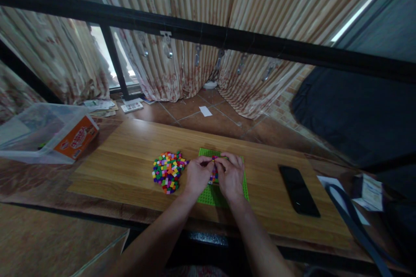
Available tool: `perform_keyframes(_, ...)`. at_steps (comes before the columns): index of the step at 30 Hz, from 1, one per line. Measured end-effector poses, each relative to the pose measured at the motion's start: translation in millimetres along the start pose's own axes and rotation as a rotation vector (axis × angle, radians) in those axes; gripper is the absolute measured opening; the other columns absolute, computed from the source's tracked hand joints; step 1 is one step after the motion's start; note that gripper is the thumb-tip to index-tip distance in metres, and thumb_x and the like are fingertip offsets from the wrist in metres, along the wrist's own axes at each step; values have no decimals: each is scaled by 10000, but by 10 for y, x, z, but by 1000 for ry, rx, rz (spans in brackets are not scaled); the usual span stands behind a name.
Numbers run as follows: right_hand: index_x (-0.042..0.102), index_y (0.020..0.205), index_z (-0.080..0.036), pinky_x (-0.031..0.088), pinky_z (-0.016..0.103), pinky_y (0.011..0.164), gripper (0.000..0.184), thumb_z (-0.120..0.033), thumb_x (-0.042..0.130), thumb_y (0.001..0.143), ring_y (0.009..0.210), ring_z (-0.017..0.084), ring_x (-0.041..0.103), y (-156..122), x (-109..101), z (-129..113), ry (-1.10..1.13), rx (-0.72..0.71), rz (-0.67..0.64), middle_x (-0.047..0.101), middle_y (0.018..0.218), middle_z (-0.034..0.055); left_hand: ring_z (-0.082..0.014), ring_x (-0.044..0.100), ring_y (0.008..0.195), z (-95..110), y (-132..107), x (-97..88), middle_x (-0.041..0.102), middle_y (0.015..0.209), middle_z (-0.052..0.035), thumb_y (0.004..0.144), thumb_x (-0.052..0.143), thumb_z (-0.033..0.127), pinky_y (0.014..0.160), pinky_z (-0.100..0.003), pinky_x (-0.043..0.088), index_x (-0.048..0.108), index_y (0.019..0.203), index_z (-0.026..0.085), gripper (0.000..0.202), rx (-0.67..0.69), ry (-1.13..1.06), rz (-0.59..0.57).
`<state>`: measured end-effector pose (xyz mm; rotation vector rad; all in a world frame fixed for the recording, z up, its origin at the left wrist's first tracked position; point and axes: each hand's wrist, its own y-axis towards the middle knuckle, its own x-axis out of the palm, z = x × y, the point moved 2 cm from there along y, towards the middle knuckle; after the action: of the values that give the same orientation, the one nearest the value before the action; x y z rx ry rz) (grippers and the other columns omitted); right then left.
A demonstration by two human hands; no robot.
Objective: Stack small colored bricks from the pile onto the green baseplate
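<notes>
A green studded baseplate (205,199) lies on the wooden board in front of me. Small coloured toy bricks (213,176) form a narrow build on it, seen between my hands. My left hand (197,175) reaches in from the left, thumb and fingers pinched together at the bricks. From the other side, my right hand (231,175) is curled over the plate, its fingertips almost meeting the left ones on the bricks. The fingers hide which single brick they grip. Left of my left hand is a heap of loose multicoloured bricks (167,171).
The wooden board (123,164) rests on a brown surface. A black phone (299,190) lies at its right, near a blue-grey strap (352,220) and a small box (368,192). At far left stands a clear plastic bin (42,138). A dark rail (195,30) crosses before the curtains.
</notes>
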<state>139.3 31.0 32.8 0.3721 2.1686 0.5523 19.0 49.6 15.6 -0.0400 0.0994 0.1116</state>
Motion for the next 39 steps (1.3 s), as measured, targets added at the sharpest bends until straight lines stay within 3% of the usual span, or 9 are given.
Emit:
perform_keyframes(5,789,820,-258,429,412,903,241,-262,576,933,973,242,559,18,3,52,78,10,-6,694,1001,73,-120,656,669,-36,5,-3,746,756,-5,772,633,181,673,-237,509,759,813,176,133,19,31,2)
perform_keyframes(12,791,913,-269,429,417,962,232,-322,566,931,1043,235,582,19,-55,132,187,42,-39,699,1084,68,-143,665,722,-131,-1,-39,749,793,-19,770,663,266,720,-254,523,749,816,182,129,20,-63,-45)
perform_keyframes(18,769,964,-207,414,446,999,333,-422,516,930,1077,257,583,82,-34,208,152,158,-8,702,1081,113,-153,664,716,-221,-76,-91,734,769,-23,838,589,358,685,-255,521,740,839,184,231,-6,-147,-42)
perform_keyframes(23,762,943,-210,406,454,996,319,-448,557,883,1047,263,608,115,58,217,136,233,-86,718,1043,109,-156,670,721,-296,-113,-115,736,780,-25,833,589,344,705,-265,535,740,872,187,222,-28,-165,-45)
perform_keyframes(28,760,923,-211,428,439,970,303,-453,598,841,1010,260,621,121,83,225,177,274,-92,723,1013,106,-160,681,776,-199,-161,-121,753,845,-27,851,575,322,724,-260,535,749,901,191,224,29,-87,-93)
perform_keyframes(33,760,932,-219,438,440,974,325,-480,581,855,1004,253,616,108,88,260,234,274,-98,713,1006,99,-168,700,822,-140,-187,-94,770,931,-34,859,565,286,760,-270,549,744,1006,189,251,37,-32,-63)
perform_keyframes(39,761,947,-227,457,441,985,273,-422,614,824,1051,243,610,112,114,319,351,228,-110,683,1073,98,-160,705,842,-182,-185,-81,770,964,-29,874,543,253,784,-268,555,738,989,189,235,24,-6,-77)
